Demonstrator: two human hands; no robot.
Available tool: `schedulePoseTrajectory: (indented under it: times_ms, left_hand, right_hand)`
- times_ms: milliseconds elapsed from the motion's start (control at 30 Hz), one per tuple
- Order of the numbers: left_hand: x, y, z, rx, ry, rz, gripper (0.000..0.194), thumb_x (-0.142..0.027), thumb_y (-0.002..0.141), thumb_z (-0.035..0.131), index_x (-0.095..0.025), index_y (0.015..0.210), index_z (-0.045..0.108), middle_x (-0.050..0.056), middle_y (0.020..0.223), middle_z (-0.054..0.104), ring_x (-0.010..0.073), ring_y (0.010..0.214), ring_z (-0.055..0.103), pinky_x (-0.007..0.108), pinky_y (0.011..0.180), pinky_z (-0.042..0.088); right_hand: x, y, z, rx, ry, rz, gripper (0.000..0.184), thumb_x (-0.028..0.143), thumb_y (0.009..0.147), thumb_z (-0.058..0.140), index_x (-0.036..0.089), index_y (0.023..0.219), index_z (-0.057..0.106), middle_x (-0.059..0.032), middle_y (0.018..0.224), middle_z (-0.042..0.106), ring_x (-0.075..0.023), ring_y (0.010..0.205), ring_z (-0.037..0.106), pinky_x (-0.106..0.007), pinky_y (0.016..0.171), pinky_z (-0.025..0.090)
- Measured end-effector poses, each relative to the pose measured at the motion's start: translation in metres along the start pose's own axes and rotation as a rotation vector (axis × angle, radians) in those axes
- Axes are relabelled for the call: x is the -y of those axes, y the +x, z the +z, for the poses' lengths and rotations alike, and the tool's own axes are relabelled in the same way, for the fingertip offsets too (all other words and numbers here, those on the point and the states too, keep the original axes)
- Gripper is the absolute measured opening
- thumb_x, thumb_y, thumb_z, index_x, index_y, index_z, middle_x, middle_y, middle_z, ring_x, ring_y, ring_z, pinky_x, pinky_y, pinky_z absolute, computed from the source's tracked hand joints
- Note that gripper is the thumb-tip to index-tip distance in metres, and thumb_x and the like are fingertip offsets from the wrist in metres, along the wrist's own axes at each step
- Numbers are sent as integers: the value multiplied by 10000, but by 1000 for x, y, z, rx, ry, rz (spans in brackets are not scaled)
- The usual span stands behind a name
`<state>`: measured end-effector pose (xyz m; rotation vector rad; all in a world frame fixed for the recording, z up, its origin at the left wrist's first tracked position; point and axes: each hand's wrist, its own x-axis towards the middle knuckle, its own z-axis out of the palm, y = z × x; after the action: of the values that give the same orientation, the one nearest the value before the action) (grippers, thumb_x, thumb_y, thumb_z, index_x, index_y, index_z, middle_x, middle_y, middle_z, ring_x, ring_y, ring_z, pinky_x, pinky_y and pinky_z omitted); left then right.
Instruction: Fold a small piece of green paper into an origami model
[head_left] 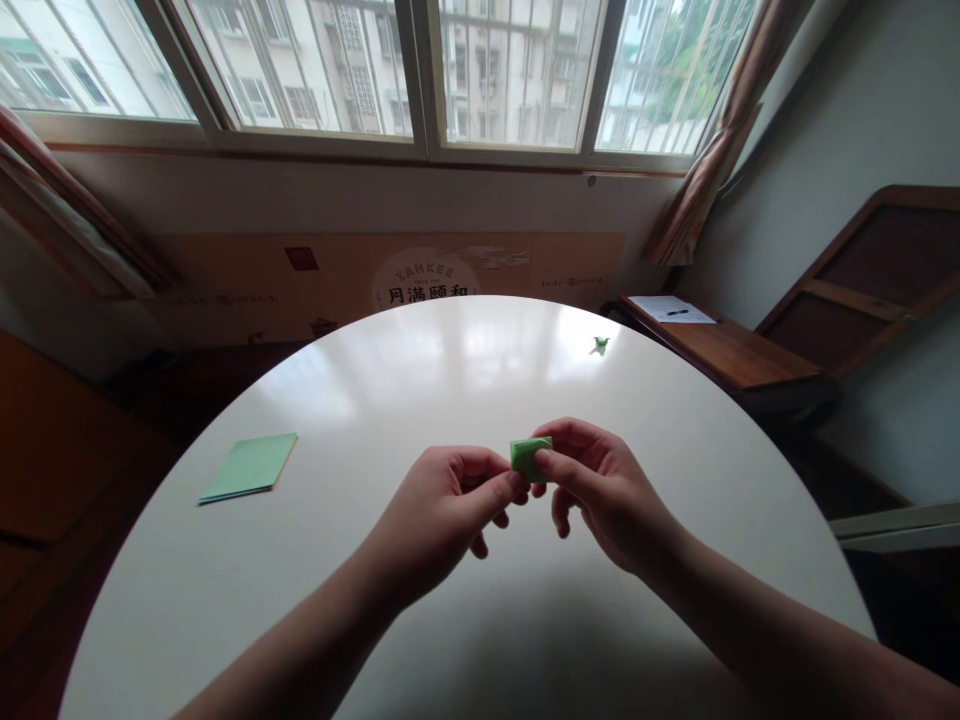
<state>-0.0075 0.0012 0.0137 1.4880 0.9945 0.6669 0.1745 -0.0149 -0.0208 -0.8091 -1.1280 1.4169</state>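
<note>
Between my two hands, above the middle of the white table, is a small folded square of green paper [526, 456]. My right hand [600, 480] pinches its right side, thumb on the near face and fingers behind. At the lower left corner, my left hand [457, 500] grips it between thumb and index finger. The other fingers of both hands curl loosely below. Part of the paper is hidden behind the right thumb and fingertips.
A stack of light green paper squares [251, 466] lies on the left of the round white table [360, 380]. A small green folded paper figure [599, 345] rests near the far right edge. Beyond stands a wooden chair [750, 350] with a white sheet [670, 309] and a pen on it.
</note>
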Motion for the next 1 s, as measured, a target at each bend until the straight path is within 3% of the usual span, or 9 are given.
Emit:
schedulePoseTrajectory:
  times_ms: [200,567,1000]
  left_hand:
    - [0,-1,0,-1,26,-2,230,-340,834,659,-125,793,729,55,716,661,149,625,575,182,422,462]
    - [2,-1,2,-4,60,-11,210,-330,837,662,-132,818,731,45,703,654,150,631,577,185,436,467]
    - [-2,0,1,25,-29,-21,206,-330,800,686,-128,768,716,55,726,650,155,645,576,176,416,463]
  right_hand:
    - [2,2,-1,-71,34,37,131,277,817,733,180,779,652,-18,693,663,-154,628,596,-168,361,445]
    - [0,1,1,-37,79,57,120,172,760,742,187,743,624,2,675,669,-140,607,608,-155,368,418]
    - [2,0,2,-22,112,72,201,308,801,779,194,768,616,0,718,664,-136,623,588,-147,351,398]
